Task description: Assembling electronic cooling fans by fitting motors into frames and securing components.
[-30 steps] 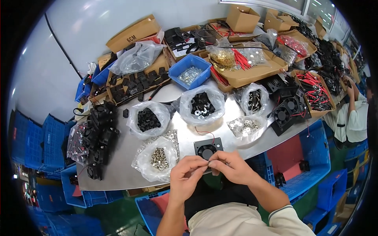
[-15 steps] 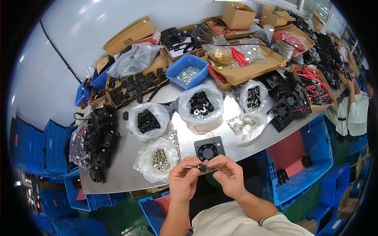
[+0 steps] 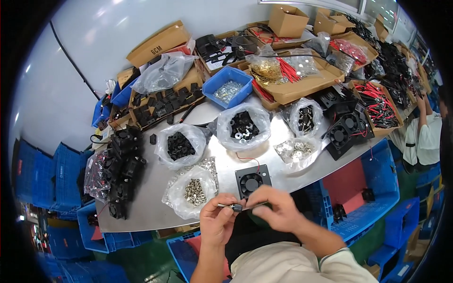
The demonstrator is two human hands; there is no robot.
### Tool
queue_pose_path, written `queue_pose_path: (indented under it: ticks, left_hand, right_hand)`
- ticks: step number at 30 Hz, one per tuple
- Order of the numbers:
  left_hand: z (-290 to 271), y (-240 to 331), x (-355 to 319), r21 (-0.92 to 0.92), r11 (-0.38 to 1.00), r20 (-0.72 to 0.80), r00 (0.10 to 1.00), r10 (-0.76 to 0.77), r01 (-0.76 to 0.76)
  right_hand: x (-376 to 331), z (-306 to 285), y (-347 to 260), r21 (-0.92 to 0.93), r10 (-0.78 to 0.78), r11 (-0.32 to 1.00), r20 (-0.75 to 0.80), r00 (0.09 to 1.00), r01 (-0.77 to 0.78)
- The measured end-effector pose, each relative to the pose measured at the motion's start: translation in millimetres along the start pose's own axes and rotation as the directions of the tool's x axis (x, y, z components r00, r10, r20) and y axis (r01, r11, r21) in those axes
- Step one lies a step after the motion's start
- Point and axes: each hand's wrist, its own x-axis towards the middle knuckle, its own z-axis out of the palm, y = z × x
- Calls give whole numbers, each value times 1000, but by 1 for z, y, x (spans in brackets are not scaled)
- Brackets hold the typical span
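Note:
My left hand [image 3: 218, 218] pinches a small black cylindrical part with a metal shaft [image 3: 237, 207] just past the table's near edge. To its right, my right hand [image 3: 278, 207] is smeared by motion. Its fingers are closed on something thin and dark, too blurred to name. Beyond the hands a square black cooling fan [image 3: 252, 181] with a red wire lies on the table. An open clear bag of metal nuts or bushings [image 3: 194, 192] sits at the left hand's far left. Which fastener the black part came from cannot be seen.
On the metal table [image 3: 151, 198] stand bags of black plastic parts [image 3: 180, 146], mixed black and white pieces [image 3: 244, 127], screws [image 3: 306, 118] and washers [image 3: 301, 151]. A blue bin [image 3: 227, 70] and cardboard boxes line the back. A blue crate [image 3: 363, 217] stands right. A co-worker's sleeve [image 3: 427, 137] shows far right.
My right hand has turned and moved slightly right, away from the small black part. My left hand still holds that part, now with more of it showing. The view has shifted slightly.

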Motion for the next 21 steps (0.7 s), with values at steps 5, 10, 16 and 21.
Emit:
queue_pose_path:
  ticks: [5,10,16,21]
  left_hand:
    - [0,4,-12,23,1000,-41,999,-14,14]
    - [6,4,-18,113,983,-109,985,-132,144]
    - [2,6,-22,259,957,-92,990,-111,131]
    - [1,-7,-22,254,954,-90,986,-139,158]
  right_hand:
    - [86,-46,23,-655,-4,748,157,988,107]
    - [165,-57,70,-887,-86,379,251,964,265]
    - [179,-50,90,-913,-47,346,215,975,218]
    - [184,-48,98,-925,-43,345,155,987,160]
